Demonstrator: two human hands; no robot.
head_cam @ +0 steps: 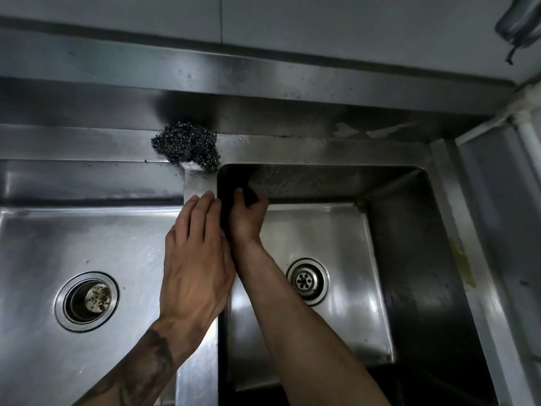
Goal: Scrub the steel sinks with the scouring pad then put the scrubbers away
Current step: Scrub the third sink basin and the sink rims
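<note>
Two steel sinks lie side by side: the left sink [38,244] and the deeper right sink [409,259]. My right hand [247,218] is inside the right sink at its far left corner, shut on a dark scouring pad [251,195] pressed against the back wall. My left hand [196,253] lies flat, fingers together, on the steel divider [199,361] between the sinks, holding nothing. A ball of steel wool [187,146] sits on the rim behind the divider, just beyond my left fingertips.
Each sink has a drain: a wide one [87,300] on the left, a small strainer [307,281] on the right. A steel backsplash ledge [263,74] runs behind. A white pipe [527,136] and wall stand at the right.
</note>
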